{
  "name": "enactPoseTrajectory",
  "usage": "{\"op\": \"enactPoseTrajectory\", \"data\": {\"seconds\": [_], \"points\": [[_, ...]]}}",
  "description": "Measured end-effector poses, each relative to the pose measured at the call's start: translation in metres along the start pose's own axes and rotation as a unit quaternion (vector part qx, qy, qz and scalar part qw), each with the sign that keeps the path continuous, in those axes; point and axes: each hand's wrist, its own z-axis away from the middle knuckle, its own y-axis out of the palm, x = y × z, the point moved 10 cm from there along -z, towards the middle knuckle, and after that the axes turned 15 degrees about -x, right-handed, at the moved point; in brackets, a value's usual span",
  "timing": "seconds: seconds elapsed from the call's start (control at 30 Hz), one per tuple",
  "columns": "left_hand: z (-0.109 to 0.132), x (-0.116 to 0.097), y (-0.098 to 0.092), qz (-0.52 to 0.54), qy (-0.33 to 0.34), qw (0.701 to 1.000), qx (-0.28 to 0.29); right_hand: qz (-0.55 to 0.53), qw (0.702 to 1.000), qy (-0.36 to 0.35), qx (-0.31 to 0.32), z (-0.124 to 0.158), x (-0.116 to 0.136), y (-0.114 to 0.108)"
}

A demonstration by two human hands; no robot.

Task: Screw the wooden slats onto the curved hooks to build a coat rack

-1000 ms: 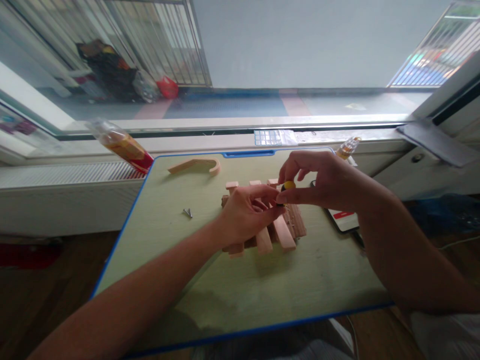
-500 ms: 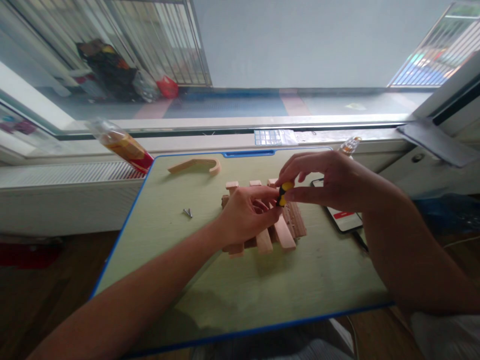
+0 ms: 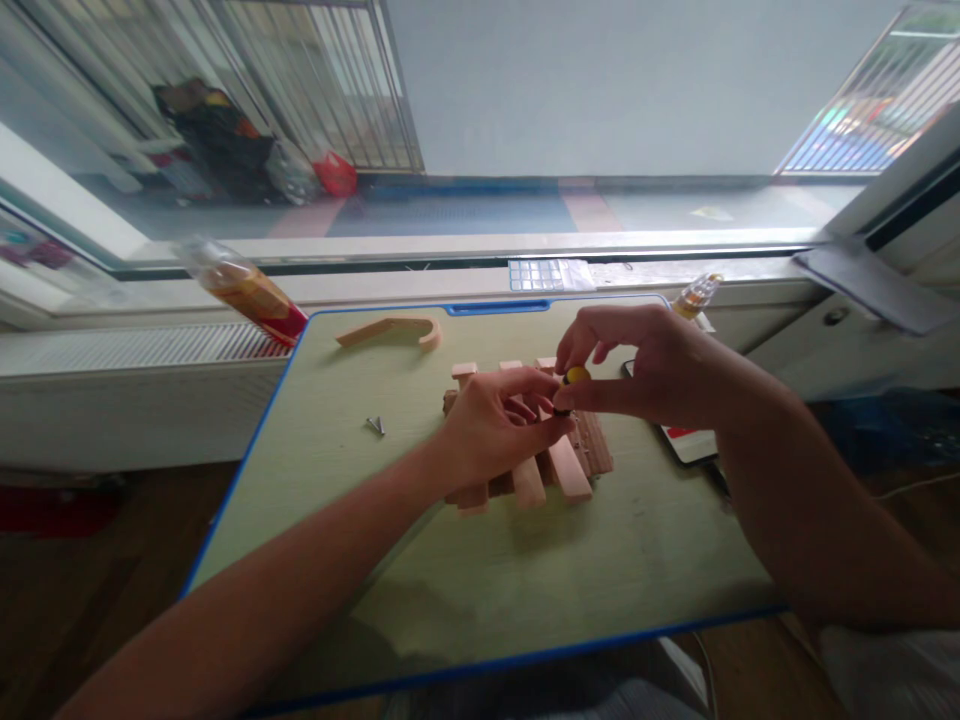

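open tabletop left, screws there, phone crowding right

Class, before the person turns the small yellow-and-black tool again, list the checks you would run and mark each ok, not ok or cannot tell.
1. Right hand grips the small yellow-and-black tool between its fingertips: ok.
2. Left hand rests on the pale wooden slat assembly and steadies it: ok.
3. Tool tip seated in a screw head: cannot tell, the fingers hide it.
4. Assembly lies flat on the green blue-edged board: ok, as far as it shows.
5. Spare metal screws lie apart from the hands, left of the assembly: ok.
6. Phone lies close beside the right forearm and might be nudged: not ok.
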Motion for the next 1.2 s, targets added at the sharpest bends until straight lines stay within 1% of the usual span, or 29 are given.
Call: {"op": "enactPoseTrajectory", "data": {"seconds": [0.13, 0.3, 0.37, 0.53, 0.6, 0.83, 0.97, 1.2], "points": [[-0.001, -0.002, 0.0, 0.006, -0.001, 1.0, -0.007, -0.001, 1.0, 0.0, -0.009, -0.001, -0.002, 0.0], [0.001, -0.002, 0.003, 0.013, -0.014, 1.0, 0.01, -0.009, 0.999, 0.036, -0.016, -0.002, -0.009, -0.002], [0.002, -0.002, 0.005, 0.013, -0.019, 1.0, 0.016, -0.015, 0.999, 0.036, -0.007, -0.002, -0.008, -0.003], [0.003, -0.004, 0.005, 0.024, -0.01, 0.999, 0.018, -0.044, 0.998, 0.006, 0.04, 0.0, 0.001, -0.003], [0.003, -0.005, 0.006, 0.025, -0.009, 0.999, 0.024, -0.049, 0.998, 0.004, 0.047, 0.001, 0.002, -0.002], [0.002, -0.003, 0.003, 0.015, -0.011, 1.0, 0.017, -0.031, 0.999, -0.003, 0.039, 0.002, 0.005, 0.001], [0.002, 0.0, 0.001, 0.008, -0.007, 1.0, 0.011, -0.016, 0.999, 0.004, 0.036, 0.002, 0.001, 0.002], [-0.001, 0.0, -0.001, -0.005, -0.007, 1.0, -0.009, 0.004, 1.0, -0.008, -0.005, 0.0, -0.001, -0.002]]}}
